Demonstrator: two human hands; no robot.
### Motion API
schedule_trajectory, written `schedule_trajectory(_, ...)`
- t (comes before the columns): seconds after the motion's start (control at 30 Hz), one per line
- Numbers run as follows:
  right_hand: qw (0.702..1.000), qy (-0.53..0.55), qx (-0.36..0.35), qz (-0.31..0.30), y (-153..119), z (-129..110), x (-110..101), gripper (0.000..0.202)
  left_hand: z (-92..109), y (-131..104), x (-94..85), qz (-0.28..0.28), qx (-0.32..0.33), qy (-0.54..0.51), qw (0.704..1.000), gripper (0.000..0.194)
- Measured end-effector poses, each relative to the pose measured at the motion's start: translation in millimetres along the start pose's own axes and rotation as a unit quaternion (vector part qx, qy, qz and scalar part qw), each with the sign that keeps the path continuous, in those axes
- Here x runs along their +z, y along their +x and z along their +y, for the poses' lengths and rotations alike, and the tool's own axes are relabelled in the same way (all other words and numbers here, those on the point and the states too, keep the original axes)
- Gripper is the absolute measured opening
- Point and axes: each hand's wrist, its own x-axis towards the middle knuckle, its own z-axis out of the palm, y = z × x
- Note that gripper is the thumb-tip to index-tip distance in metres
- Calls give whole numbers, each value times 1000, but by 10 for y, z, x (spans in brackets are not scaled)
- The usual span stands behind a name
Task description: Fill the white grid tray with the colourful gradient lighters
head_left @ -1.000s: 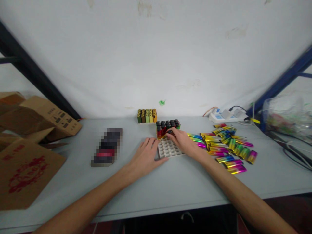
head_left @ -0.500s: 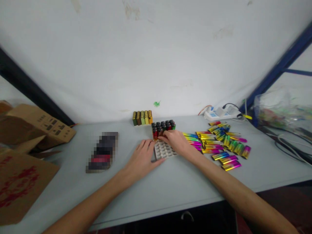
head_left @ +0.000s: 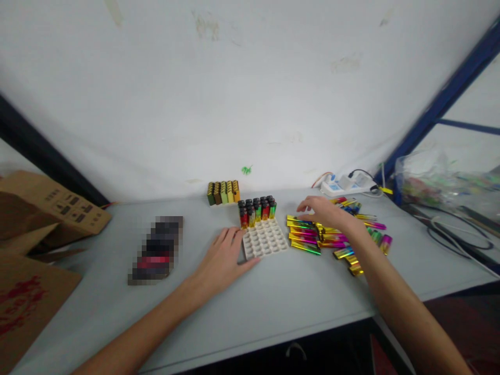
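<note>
A white tray (head_left: 265,240) with rows of small sockets lies on the table. Lighters (head_left: 258,210) with black tops stand upright in its back rows; the front sockets are bare. My left hand (head_left: 224,258) rests flat at the tray's left edge, fingers spread, holding nothing. To the right of the tray, my right hand (head_left: 318,211) is over a pile of shiny multicoloured wrapped pieces (head_left: 304,238). Its fingers are bent, and their tips hang above the pile; whether anything is between them is hard to make out.
A block of green, yellow and orange lighters (head_left: 223,192) stands near the wall. A blurred dark object (head_left: 158,250) lies left. Cardboard boxes (head_left: 66,208) are at the far left. A power strip (head_left: 347,184) with cables sits back right, near plastic bags (head_left: 445,179).
My right hand has left the upright lighters and moved right, over the shiny pieces. My left hand stays by the tray. The whole view has shifted slightly.
</note>
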Motion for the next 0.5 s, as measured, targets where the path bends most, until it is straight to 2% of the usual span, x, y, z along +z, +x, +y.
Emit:
schedule_trajectory(0.1, 999, -24, 7, -47, 28, 175, 95, 19, 11, -3, -11, -5, -3, -5, 1000, 62)
schedule_trajectory(0.17, 999, -10, -5, -49, 34, 196, 140, 19, 20, -3, -20, -7, -8, -8, 1000, 63)
schedule_trajectory(0.33, 991, 132, -6, 31, -7, 35, 109, 25, 28, 2, -27, -8, -7, -9, 1000, 62)
schedule_trajectory(0.5, 941, 319, -33, 107, 18, -264, -37, 38, 26, 10, -15, -10, -1, -1, 1000, 64)
